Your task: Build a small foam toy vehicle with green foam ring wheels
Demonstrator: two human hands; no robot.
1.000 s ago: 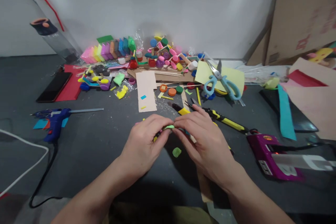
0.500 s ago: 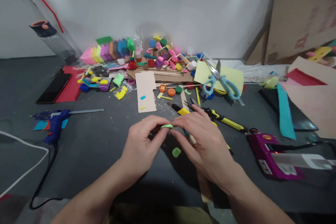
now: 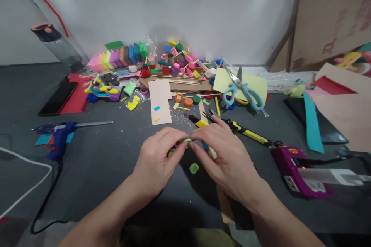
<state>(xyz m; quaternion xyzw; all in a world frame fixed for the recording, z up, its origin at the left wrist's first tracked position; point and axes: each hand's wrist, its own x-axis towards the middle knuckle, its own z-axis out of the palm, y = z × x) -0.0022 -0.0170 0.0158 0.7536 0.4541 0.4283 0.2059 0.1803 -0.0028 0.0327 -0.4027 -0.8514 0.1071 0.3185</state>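
Between the fingertips of both hands is a small piece of light green modelling clay (image 3: 188, 140), mostly covered by the fingers. My left hand (image 3: 158, 160) pinches it from the left with thumb and forefinger. From the other side, my right hand (image 3: 224, 154) pinches its right end. A flattened green clay blob (image 3: 194, 168) lies on the dark table just below the fingertips. Behind my right hand are a yellow-and-black cutter (image 3: 199, 121) and pliers with yellow-and-black handles (image 3: 249, 134), partly hidden.
A blue glue gun (image 3: 58, 137) lies left, its black cord trailing forward. Light blue scissors (image 3: 242, 88) rest on yellow paper at the back right. A purple device (image 3: 298, 171) stands right. Coloured clay packs (image 3: 118, 58) and a pink card (image 3: 160, 102) are farther back.
The fingertips have closed in on the green clay, so less of it shows. Both hands stay in nearly the same place, and the view has shifted slightly.
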